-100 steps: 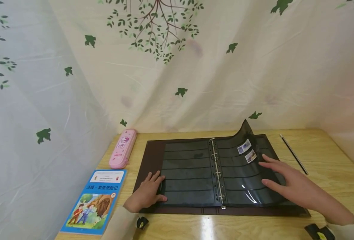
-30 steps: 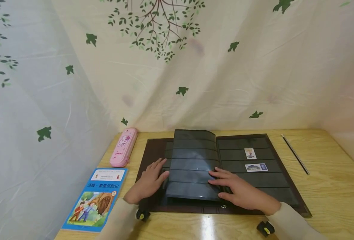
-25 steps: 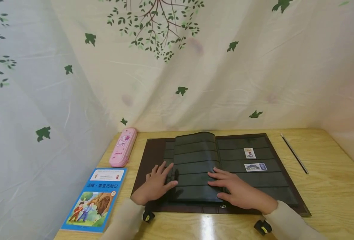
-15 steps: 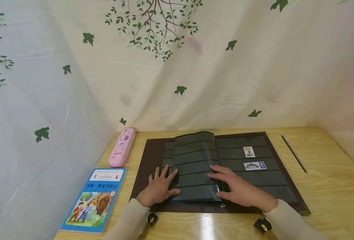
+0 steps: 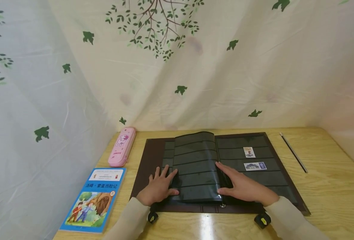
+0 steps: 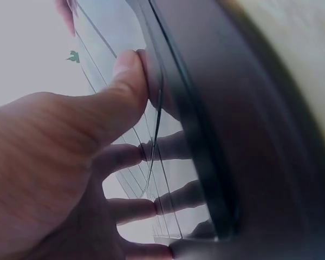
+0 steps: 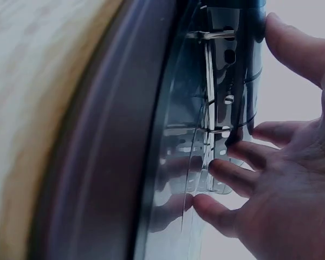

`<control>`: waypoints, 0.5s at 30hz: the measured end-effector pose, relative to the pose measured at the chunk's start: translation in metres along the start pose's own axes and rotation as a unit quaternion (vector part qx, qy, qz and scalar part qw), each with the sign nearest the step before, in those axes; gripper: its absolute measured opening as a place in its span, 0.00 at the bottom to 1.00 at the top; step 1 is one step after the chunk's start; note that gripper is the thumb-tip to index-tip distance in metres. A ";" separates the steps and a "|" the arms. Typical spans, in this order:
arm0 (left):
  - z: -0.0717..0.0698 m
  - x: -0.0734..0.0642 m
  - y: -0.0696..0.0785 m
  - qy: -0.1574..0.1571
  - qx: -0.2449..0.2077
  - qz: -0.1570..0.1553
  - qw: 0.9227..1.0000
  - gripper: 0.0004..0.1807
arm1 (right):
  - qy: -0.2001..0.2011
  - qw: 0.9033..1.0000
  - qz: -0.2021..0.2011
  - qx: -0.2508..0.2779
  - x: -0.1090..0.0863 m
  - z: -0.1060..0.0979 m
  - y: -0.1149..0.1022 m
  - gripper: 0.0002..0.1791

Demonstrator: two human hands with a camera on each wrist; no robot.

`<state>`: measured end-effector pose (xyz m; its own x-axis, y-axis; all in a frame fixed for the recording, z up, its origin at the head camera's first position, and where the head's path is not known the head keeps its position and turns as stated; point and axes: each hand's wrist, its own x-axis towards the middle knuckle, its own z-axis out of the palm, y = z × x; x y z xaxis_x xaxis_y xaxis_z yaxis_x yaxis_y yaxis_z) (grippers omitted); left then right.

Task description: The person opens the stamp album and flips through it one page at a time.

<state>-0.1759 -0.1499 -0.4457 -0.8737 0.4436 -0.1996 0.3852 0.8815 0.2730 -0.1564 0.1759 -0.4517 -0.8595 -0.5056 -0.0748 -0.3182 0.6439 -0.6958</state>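
A ring-bound stamp album with a dark brown cover lies open on the table. Its turned black pocket page bulges up near the binding and lies over the left side. My left hand rests with spread fingers at that page's left edge, the thumb on top of it. At the binding, my right hand touches the bulge with thumb and straight fingers; in the right wrist view its fingertips reach beside the metal rings. Two stamps, one upright and one wide, sit in the right page's pockets.
A pink pencil case and a blue picture-cover book lie left of the album. A thin dark pencil-like stick lies to its right on the wooden table. A leaf-patterned curtain hangs behind.
The page has turned from right to left, uncovering another page with two stamps. My left hand has shifted right onto it. My right hand has come left to the binding, fingers closer together.
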 end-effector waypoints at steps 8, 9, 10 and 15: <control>-0.002 -0.003 -0.004 -0.003 -0.011 0.004 1.000 0.40 | 0.006 1.000 -0.002 -0.006 0.003 -0.001 -0.009 0.51; -0.003 -0.003 -0.005 -0.004 -0.010 0.005 1.000 0.40 | 0.008 1.000 -0.002 -0.005 0.004 -0.001 -0.011 0.51; -0.003 -0.003 -0.006 -0.006 -0.008 0.006 1.000 0.40 | 0.009 1.000 -0.002 -0.005 0.005 -0.001 -0.012 0.51; -0.007 -0.005 -0.014 -0.014 -0.007 0.021 1.000 0.40 | 0.011 1.000 -0.003 -0.015 0.007 0.000 -0.017 0.51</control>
<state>-0.1785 -0.1657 -0.4422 -0.8479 0.4847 -0.2148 0.4165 0.8597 0.2957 -0.1570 0.1615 -0.4407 -0.8657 -0.4977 -0.0544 -0.3358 0.6578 -0.6742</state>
